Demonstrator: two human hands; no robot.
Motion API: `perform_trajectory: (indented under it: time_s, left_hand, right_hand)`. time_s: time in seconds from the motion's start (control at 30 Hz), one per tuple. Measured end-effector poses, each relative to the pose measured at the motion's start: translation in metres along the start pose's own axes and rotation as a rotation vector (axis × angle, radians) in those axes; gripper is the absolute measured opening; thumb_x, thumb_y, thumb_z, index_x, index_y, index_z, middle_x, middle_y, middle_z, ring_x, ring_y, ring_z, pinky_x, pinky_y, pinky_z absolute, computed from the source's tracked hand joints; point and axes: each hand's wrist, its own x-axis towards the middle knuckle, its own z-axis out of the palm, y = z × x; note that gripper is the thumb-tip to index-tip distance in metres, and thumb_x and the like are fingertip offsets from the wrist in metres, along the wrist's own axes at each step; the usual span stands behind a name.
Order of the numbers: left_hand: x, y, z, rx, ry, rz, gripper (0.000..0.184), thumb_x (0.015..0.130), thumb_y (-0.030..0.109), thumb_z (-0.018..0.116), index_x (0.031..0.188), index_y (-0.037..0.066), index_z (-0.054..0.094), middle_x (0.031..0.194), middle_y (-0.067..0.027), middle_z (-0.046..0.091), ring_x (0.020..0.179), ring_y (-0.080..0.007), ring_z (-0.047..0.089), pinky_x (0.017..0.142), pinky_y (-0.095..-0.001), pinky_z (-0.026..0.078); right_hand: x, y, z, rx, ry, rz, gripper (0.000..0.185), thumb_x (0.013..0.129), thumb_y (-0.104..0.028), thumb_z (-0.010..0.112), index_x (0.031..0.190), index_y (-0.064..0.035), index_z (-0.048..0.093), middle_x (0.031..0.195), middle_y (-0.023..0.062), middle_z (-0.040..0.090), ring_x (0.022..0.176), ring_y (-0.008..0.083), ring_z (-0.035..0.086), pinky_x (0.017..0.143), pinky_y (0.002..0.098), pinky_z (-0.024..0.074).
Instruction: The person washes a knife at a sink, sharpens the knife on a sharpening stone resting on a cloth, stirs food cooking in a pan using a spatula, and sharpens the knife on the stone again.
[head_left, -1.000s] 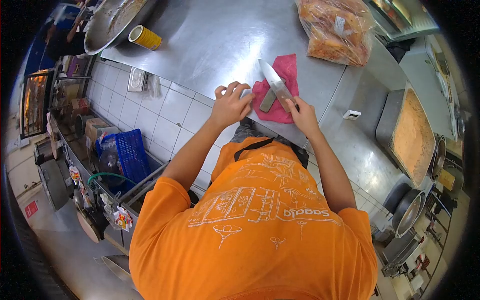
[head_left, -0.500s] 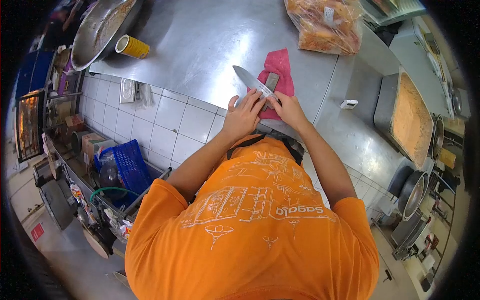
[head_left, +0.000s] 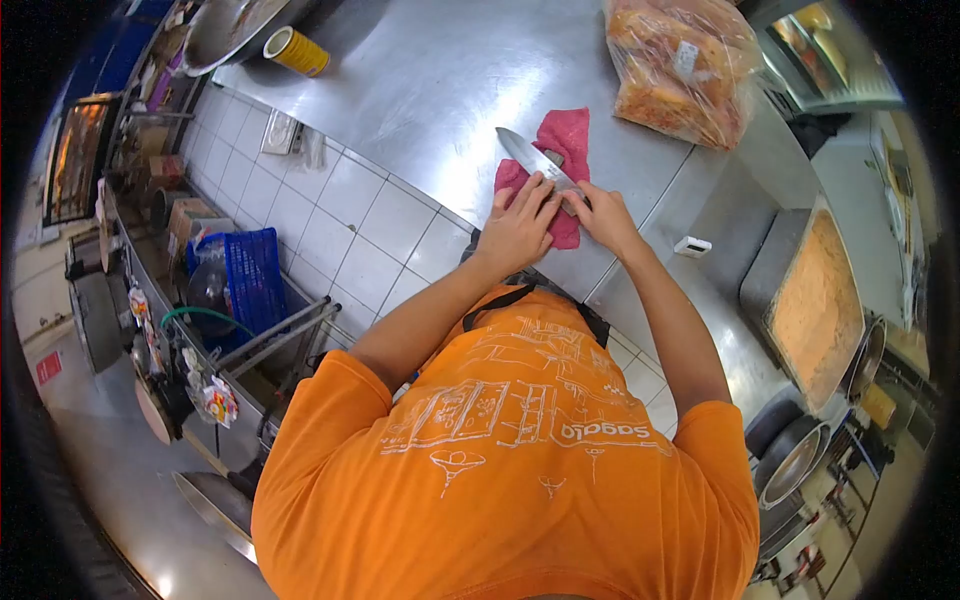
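Right now the fingers of my right hand (head_left: 604,222) are closed around the handle of one knife (head_left: 530,158), while those of my left hand (head_left: 515,222) are slightly apart, their tips laid on its blade. So the knife lies under my left fingertips and runs out of my right grip, its point aimed up and to the left, beyond both hands. Beneath the blade I see one grey block (head_left: 553,157), mostly covered, on one pink cloth (head_left: 567,128) spread over the metal tabletop (head_left: 440,100). Farther out to the left are one yellow can (head_left: 297,53) and, just beside it, one big metal pan (head_left: 225,35). Up to the right sits one clear plastic bag (head_left: 685,75) of orange-brown food, its pieces too bunched to count. Nearer me on the right are one small white device (head_left: 692,246) and one deep tray (head_left: 815,300) of tan contents.
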Motion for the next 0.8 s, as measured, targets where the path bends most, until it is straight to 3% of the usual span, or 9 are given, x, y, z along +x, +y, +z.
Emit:
perform_trajectory:
  time_s: [0.03, 0.13, 0.2, 0.37, 0.43, 0.53, 0.63, 0.7, 0.8]
  left_hand:
    - [0.003, 0.005, 0.004, -0.015, 0.026, 0.0, 0.067, 0.078, 0.027, 0.076, 0.142, 0.014, 0.059, 0.149, -0.0062, 0.054, 0.148, -0.0196, 0.043, 0.112, -0.0494, 0.027]
    - [0.014, 0.021, 0.017, -0.021, 0.05, -0.002, 0.066, 0.078, 0.026, 0.075, 0.141, 0.014, 0.059, 0.146, -0.0068, 0.055, 0.148, -0.0208, 0.043, 0.112, -0.0475, 0.026]
    - [0.028, 0.028, 0.025, 0.05, 0.073, 0.017, 0.059, 0.082, 0.029, 0.07, 0.137, 0.011, 0.062, 0.15, -0.0085, 0.055, 0.148, -0.0213, 0.043, 0.115, -0.046, 0.023]
    - [0.057, 0.054, 0.025, -0.026, 0.156, 0.003, 0.056, 0.081, 0.026, 0.071, 0.133, 0.01, 0.063, 0.149, -0.0098, 0.056, 0.149, -0.0219, 0.042, 0.114, -0.0475, 0.024]
    - [0.052, 0.063, 0.003, -0.025, 0.163, -0.023, 0.057, 0.08, 0.025, 0.072, 0.134, 0.01, 0.062, 0.148, -0.0104, 0.056, 0.15, -0.022, 0.041, 0.115, -0.0483, 0.024]
    - [0.012, 0.057, -0.019, -0.056, 0.122, -0.17, 0.064, 0.078, 0.023, 0.074, 0.14, 0.014, 0.059, 0.151, -0.0094, 0.053, 0.153, -0.0211, 0.038, 0.116, -0.0509, 0.022]
    - [-0.018, 0.031, -0.034, -0.015, -0.003, -0.284, 0.069, 0.078, 0.015, 0.071, 0.145, 0.021, 0.056, 0.159, -0.0075, 0.044, 0.152, -0.0216, 0.039, 0.112, -0.0591, 0.028]
    - [-0.018, 0.006, -0.033, 0.032, 0.018, -0.296, 0.07, 0.078, 0.015, 0.071, 0.145, 0.026, 0.055, 0.158, -0.006, 0.045, 0.153, -0.0194, 0.038, 0.112, -0.0604, 0.028]
    - [-0.02, -0.019, -0.027, 0.047, -0.024, -0.238, 0.067, 0.079, 0.017, 0.071, 0.144, 0.025, 0.056, 0.156, -0.0058, 0.046, 0.152, -0.0176, 0.04, 0.113, -0.0589, 0.026]
  right_hand:
    - [-0.002, 0.005, -0.005, -0.011, -0.004, -0.018, 0.034, 0.104, -0.037, 0.058, 0.107, -0.0049, 0.069, 0.107, 0.0273, 0.071, 0.1, 0.045, 0.067, 0.085, 0.0518, 0.0519]
    - [-0.006, 0.016, -0.025, -0.034, 0.022, -0.136, 0.032, 0.104, -0.034, 0.063, 0.101, -0.0018, 0.066, 0.09, 0.0258, 0.071, 0.087, 0.0485, 0.068, 0.073, 0.0509, 0.0528]
    - [-0.004, 0.04, -0.034, -0.096, 0.056, -0.145, 0.032, 0.104, -0.033, 0.063, 0.101, -0.0018, 0.066, 0.088, 0.0254, 0.071, 0.086, 0.0482, 0.068, 0.072, 0.05, 0.0529]
    - [-0.01, 0.052, -0.076, -0.128, 0.187, -0.21, 0.029, 0.104, -0.031, 0.064, 0.101, -0.002, 0.067, 0.085, 0.024, 0.071, 0.081, 0.0469, 0.069, 0.068, 0.0473, 0.0533]
    - [-0.01, 0.027, -0.083, -0.008, 0.112, -0.235, 0.029, 0.103, -0.031, 0.065, 0.101, -0.0022, 0.067, 0.086, 0.0243, 0.071, 0.082, 0.0467, 0.069, 0.068, 0.0471, 0.0535]
    - [-0.009, 0.004, -0.05, 0.045, 0.013, -0.26, 0.03, 0.103, -0.032, 0.064, 0.101, -0.0022, 0.068, 0.087, 0.0249, 0.07, 0.083, 0.0466, 0.069, 0.068, 0.0476, 0.0538]
    - [0.012, -0.016, -0.011, 0.178, -0.045, -0.246, 0.031, 0.103, -0.033, 0.064, 0.103, -0.0023, 0.068, 0.09, 0.0258, 0.07, 0.086, 0.0479, 0.069, 0.069, 0.0493, 0.0539]
    - [0.035, -0.024, 0.005, 0.136, -0.084, -0.196, 0.031, 0.104, -0.034, 0.062, 0.107, -0.0034, 0.069, 0.092, 0.0264, 0.071, 0.088, 0.0488, 0.068, 0.072, 0.0522, 0.0533]
    - [0.04, -0.029, 0.022, 0.098, -0.018, -0.23, 0.031, 0.104, -0.034, 0.062, 0.105, -0.0036, 0.068, 0.088, 0.0276, 0.07, 0.085, 0.0507, 0.067, 0.072, 0.0559, 0.0522]
